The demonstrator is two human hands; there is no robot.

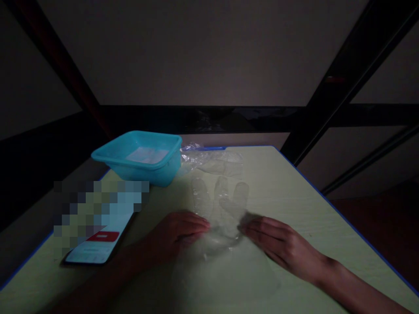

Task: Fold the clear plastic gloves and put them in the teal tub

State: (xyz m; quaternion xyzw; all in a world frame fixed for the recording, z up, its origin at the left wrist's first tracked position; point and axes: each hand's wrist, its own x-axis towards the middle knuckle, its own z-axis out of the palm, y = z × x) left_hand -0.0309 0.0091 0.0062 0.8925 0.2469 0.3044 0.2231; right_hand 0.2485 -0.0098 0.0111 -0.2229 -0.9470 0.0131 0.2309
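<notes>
Pressing flat, left hand point(178, 233) and right hand point(278, 244) flank clear glove point(221, 205).

Basin point(149, 174): teal, square, at the table's far left corner (something pale lies flat inside).
Phone point(94, 249): screen lit, flat near the left edge, nearer than the basin.
Table point(294, 196): pale green top, blue edging.
Frame point(203, 117): dark bars behind the table.

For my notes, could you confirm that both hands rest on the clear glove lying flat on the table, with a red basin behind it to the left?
Not quite: the head view shows the basin is turquoise, not red. Otherwise yes: the left hand and right hand rest on the clear glove, flat on the table.
</notes>
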